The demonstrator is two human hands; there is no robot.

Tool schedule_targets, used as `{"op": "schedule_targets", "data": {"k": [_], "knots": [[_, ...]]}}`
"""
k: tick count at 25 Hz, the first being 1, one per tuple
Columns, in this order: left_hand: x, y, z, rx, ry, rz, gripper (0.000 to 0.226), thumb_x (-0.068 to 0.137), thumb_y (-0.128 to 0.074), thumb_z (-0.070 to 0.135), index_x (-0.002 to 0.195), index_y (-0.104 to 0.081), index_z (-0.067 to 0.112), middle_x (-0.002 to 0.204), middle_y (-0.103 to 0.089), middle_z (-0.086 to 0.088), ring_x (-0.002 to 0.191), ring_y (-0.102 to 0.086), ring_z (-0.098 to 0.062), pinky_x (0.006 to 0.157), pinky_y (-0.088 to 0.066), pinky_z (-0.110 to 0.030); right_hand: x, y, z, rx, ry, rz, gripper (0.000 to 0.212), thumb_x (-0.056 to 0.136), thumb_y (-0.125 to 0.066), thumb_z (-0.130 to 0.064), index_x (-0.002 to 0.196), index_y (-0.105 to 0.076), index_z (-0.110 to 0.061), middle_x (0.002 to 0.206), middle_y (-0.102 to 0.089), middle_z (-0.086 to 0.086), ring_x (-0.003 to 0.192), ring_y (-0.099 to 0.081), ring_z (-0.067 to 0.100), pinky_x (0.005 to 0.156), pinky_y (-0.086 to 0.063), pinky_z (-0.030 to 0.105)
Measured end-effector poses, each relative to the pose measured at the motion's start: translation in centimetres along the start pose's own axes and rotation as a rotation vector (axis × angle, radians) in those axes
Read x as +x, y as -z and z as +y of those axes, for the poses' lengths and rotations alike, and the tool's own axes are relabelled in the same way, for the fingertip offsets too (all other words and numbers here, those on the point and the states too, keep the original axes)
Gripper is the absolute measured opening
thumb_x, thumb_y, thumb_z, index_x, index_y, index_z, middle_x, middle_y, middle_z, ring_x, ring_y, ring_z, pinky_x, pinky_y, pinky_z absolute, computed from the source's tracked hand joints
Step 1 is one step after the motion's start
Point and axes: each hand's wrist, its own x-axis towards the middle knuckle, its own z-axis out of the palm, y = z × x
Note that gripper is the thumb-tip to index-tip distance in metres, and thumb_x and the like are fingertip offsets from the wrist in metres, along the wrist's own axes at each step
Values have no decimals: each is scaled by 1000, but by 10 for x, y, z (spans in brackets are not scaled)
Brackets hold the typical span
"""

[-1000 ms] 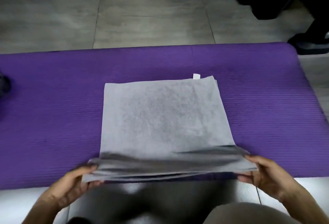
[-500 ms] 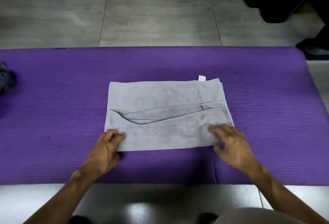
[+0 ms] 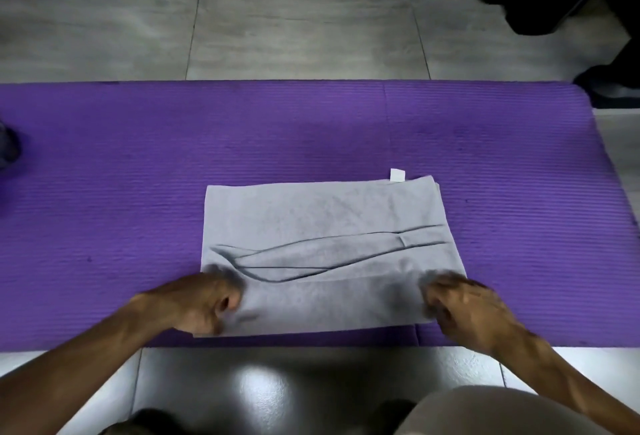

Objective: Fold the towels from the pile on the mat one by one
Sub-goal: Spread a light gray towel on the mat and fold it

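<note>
A grey towel [image 3: 325, 247] lies folded on the purple mat [image 3: 138, 164], roughly in the middle and closer to the near edge, with its near edge almost at the mat's edge. A small white tag [image 3: 397, 174] sticks out past the far right corner. A long curved crease runs across the towel from left to right — the top layer isn't lying flat yet.

The left hand [image 3: 204, 303] sits on the near left corner of the towel, fingers curled in, and looks to be gripping the cloth there, though it's a bit blurred. The right hand [image 3: 464, 310] is at the near right corner, fingers bent down onto the fabric — too smeared to say whether it's pinching the towel or just pressing on it.

At the far left edge of the mat there's a dark bundle of cloth [image 3: 7, 147], mostly cut off by the frame. Grey floor tiles [image 3: 294, 19] lie beyond the mat.
</note>
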Motion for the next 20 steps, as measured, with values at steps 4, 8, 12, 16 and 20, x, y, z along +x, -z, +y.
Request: {"op": "schedule_targets", "data": {"k": [4, 8, 12, 16, 20], "knots": [[17, 1, -34, 84, 0, 496, 33, 79, -48, 34, 111, -57, 35, 110, -61, 4, 96, -60, -20, 82, -52, -33, 30, 10, 15, -72, -142, 176, 44, 79, -44, -35, 117, -64, -24, 116, -66, -3, 99, -59, 26, 80, -50, 40], [28, 9, -41, 39, 128, 523, 21, 80, -64, 28, 100, -61, 25, 106, -59, 5, 97, -58, -23, 82, -49, -38, 58, 20, 36, 41, -268, 19, 36, 83, -68, -30, 118, -63, -25, 115, -65, -6, 108, -56, 26, 88, -39, 41], [31, 20, -46, -314, 227, 513, 31, 75, -81, 12, 63, -55, 25, 61, -56, 6, 57, -52, -16, 56, -40, -27, 67, 28, 47, 264, -318, -100, 18, 81, -76, -29, 80, -58, -27, 78, -64, -6, 76, -61, 20, 72, -45, 31], [24, 22, -61, -600, 217, 570, 28, 75, -79, 0, 66, -62, 21, 58, -63, 1, 56, -54, -13, 57, -43, -26, 73, 37, 54, 602, -479, -5, 16, 85, -74, -23, 73, -63, -22, 62, -57, -7, 54, -48, 6, 52, -39, 16], [30, 16, -57, -633, 288, 629, 17, 79, -73, -6, 78, -64, 9, 67, -66, -5, 62, -57, -17, 56, -44, -12, 75, 22, 46, 384, -457, 126, 8, 85, -71, -19, 85, -64, -16, 80, -65, 1, 75, -61, 24, 69, -48, 33]]}}
